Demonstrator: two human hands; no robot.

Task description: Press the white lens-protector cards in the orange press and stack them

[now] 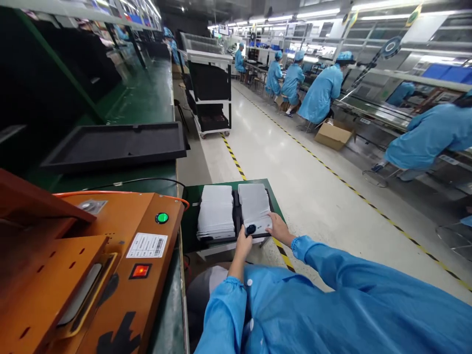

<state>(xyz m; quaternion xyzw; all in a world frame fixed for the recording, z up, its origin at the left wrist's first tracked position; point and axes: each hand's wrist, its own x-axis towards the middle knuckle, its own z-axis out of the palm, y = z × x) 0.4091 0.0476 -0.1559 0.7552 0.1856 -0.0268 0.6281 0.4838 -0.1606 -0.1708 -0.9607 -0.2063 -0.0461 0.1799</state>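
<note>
Two stacks of thin white pieces stand side by side in a black tray (236, 209): a left stack (217, 209) and a right stack (253, 199). At the near end of the right stack is a pale flat panel (261, 227) with a dark round patch, resembling a phone back cover. My left hand (243, 242) pinches its near left corner beside the dark patch. On its right edge, my right hand (279, 228) grips with the fingers closed. Whether the panel rests on the stack or is lifted slightly, I cannot tell.
An orange machine (147, 285) with a lit green button (162, 218) and a red switch (140, 271) stands on the left bench. Behind it lies a black tray (121, 142). A white trolley (212, 98) stands ahead. Co-workers in blue sit along the right line near a cardboard box (334, 135).
</note>
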